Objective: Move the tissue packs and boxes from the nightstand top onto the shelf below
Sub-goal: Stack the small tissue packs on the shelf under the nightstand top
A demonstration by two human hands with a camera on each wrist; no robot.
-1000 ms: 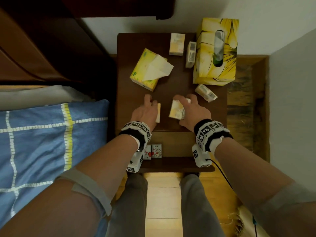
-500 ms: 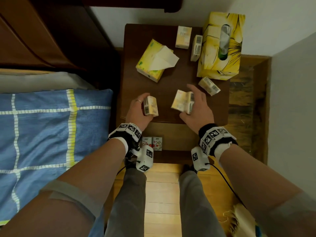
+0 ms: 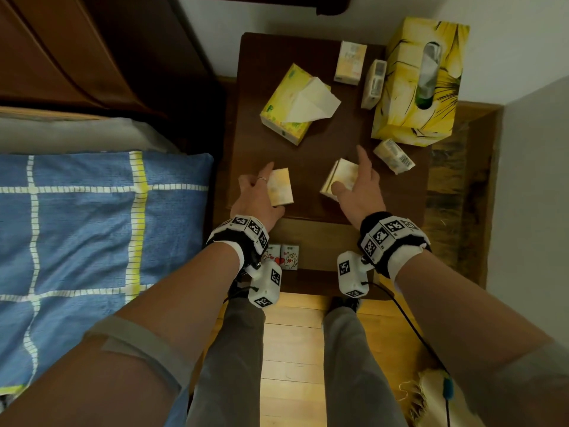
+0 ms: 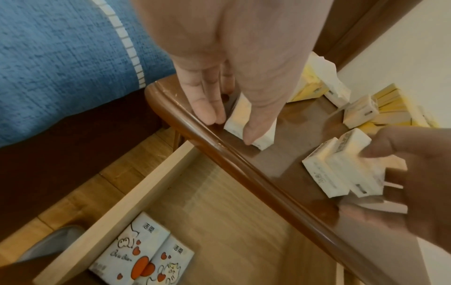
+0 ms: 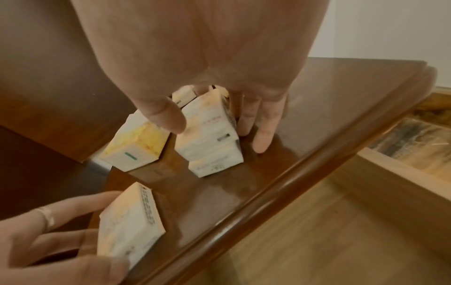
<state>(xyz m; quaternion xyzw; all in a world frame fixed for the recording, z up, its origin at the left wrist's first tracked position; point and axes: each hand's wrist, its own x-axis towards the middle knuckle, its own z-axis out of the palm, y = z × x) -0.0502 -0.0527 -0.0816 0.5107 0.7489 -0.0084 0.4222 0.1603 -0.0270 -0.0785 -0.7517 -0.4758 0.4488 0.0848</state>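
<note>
My left hand (image 3: 261,192) grips a small pale yellow tissue pack (image 3: 280,186) between thumb and fingers near the front left of the nightstand top (image 3: 308,149); the left wrist view shows the pack (image 4: 249,119) just behind the front edge. My right hand (image 3: 354,183) pinches two small packs (image 3: 338,178) held together, thumb on one side and fingers on the other (image 5: 209,135). Two cartoon-printed packs (image 3: 281,257) lie on the shelf below (image 4: 231,221). Farther back stand a large yellow tissue box (image 3: 421,78) and a yellow soft pack (image 3: 286,109) with a tissue sticking out.
Three more small packs (image 3: 351,63) (image 3: 374,84) (image 3: 394,155) lie on the top beside the big box. A bed with a blue checked cover (image 3: 92,241) borders the nightstand on the left, and a wall (image 3: 535,211) stands to the right. My legs are in front of the shelf.
My left hand has taken hold of its pack and turned it broad face up. My right hand has closed on two packs together. Both hands stay near the front edge.
</note>
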